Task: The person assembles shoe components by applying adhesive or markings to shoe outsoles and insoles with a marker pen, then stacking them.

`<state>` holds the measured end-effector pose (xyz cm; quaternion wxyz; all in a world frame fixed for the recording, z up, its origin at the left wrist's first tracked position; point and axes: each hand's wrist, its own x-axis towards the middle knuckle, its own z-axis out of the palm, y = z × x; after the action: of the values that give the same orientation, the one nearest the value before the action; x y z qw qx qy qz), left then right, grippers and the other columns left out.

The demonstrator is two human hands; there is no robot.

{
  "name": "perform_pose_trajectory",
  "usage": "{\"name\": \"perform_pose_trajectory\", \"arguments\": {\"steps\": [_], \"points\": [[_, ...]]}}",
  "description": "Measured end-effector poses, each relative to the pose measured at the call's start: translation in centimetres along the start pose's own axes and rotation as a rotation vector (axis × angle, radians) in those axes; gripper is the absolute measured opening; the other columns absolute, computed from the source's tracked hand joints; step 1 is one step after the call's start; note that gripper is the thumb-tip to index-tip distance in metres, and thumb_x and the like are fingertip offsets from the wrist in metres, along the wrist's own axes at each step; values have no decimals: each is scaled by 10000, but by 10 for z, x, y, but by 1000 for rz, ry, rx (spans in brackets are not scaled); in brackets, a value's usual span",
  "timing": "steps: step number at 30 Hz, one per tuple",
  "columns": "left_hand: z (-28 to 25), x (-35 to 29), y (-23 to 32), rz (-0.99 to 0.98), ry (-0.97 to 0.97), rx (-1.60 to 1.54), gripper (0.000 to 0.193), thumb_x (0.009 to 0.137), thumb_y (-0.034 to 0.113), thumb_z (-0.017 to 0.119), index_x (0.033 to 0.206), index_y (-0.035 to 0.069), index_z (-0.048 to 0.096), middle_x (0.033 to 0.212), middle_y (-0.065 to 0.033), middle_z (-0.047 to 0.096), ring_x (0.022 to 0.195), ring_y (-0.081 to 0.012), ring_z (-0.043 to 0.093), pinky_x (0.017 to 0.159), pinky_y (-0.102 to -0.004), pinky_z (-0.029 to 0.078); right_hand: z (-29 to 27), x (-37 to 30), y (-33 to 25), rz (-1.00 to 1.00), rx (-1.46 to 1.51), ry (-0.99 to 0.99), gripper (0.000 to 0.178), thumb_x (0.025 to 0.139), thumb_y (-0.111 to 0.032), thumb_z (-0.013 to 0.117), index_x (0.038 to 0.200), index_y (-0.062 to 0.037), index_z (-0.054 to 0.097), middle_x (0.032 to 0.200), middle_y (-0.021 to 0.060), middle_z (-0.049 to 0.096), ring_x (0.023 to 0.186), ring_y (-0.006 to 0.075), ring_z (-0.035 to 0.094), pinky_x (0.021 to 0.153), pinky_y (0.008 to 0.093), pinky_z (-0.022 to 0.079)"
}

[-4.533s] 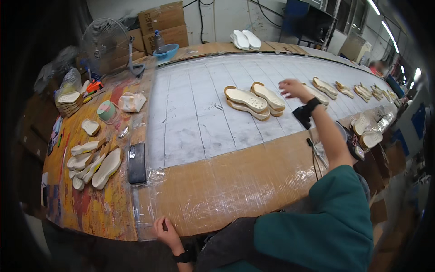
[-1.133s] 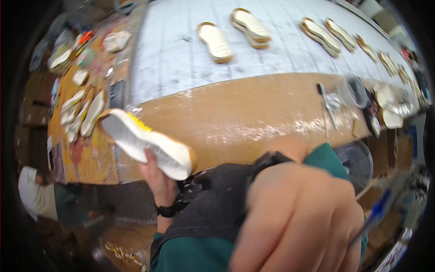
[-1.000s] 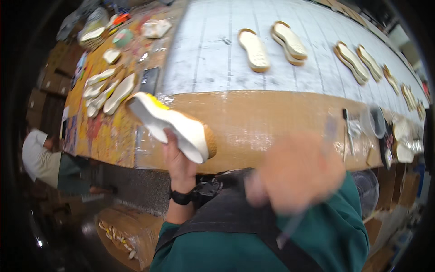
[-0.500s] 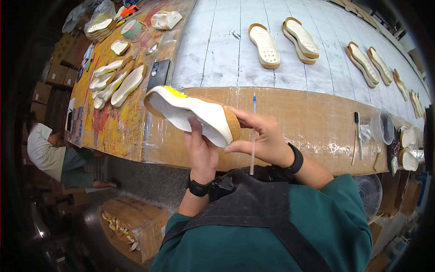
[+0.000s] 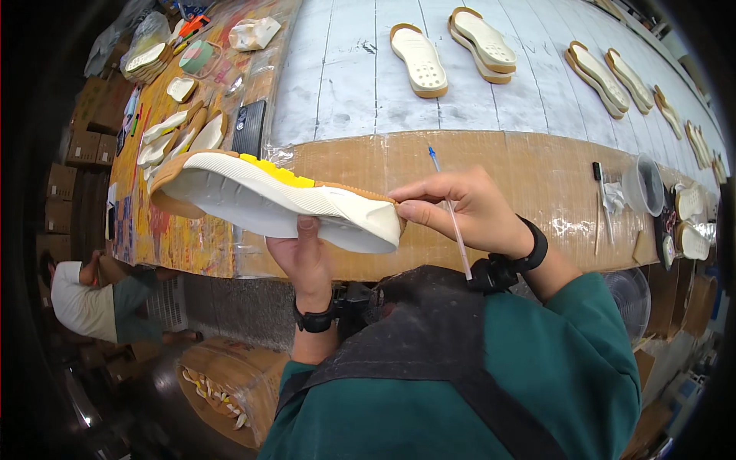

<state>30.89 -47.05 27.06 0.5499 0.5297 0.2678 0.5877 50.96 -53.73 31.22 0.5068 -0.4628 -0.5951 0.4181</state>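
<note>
A white shoe sole (image 5: pixel 322 203) with a tan rim and a yellow patch is tilted on its side over the table's near edge. My left hand (image 5: pixel 303 264) grips it from below, its thumb pressed on the white inner side and the other fingers hidden behind. The thumb and forefinger of my right hand (image 5: pixel 471 207) pinch the sole's right end at the rim. Also in that hand is a slim clear pen (image 5: pixel 459 238), its blue tip pointing away from me and its middle hidden by the fingers.
Finished-looking soles (image 5: pixel 418 61) stand spaced along the pale table. At left, more soles (image 5: pixel 208 133), a dark flat box (image 5: pixel 249 129) and a tape roll (image 5: pixel 198 57) lie on a paint-stained board. A brush (image 5: pixel 597 172) and plastic tub (image 5: pixel 642 185) are at right. A person (image 5: pixel 84 303) sits at far left.
The sole has swung left and turned, showing more of its side wall. My right fingers have closed from a wider spread to a pinch on its end. The view has shifted slightly.
</note>
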Motion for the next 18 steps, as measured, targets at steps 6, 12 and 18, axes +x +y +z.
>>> {"name": "perform_pose_trajectory", "arguments": {"steps": [6, 12, 18], "points": [[1, 0, 2, 69, -19, 76, 402, 845, 155, 548, 1161, -44, 399, 1084, -114, 518, 977, -175, 509, 878, -311, 380, -7, -4, 6, -184, -213, 12, 157, 743, -66, 637, 896, -31, 644, 767, 92, 650, 666, 142, 628, 570, 222, 478], [7, -2, 9, 86, 26, 210, 390, 813, 109, 590, 1130, -52, 431, 1072, -109, 529, 981, -167, 506, 881, -301, 379, -15, -4, 9, -311, -464, -38, 111, 713, -84, 657, 820, -56, 644, 681, 100, 618, 566, 215, 596, 491, 260, 451], [24, -9, 21, 19, -44, 419, 502, 737, 53, 674, 1142, -49, 396, 1061, -115, 523, 935, -148, 513, 818, -262, 414, -19, -2, 22, -290, -653, -166, 54, 691, -101, 640, 725, -62, 626, 573, 100, 569, 477, 233, 551, 443, 288, 424]]}}
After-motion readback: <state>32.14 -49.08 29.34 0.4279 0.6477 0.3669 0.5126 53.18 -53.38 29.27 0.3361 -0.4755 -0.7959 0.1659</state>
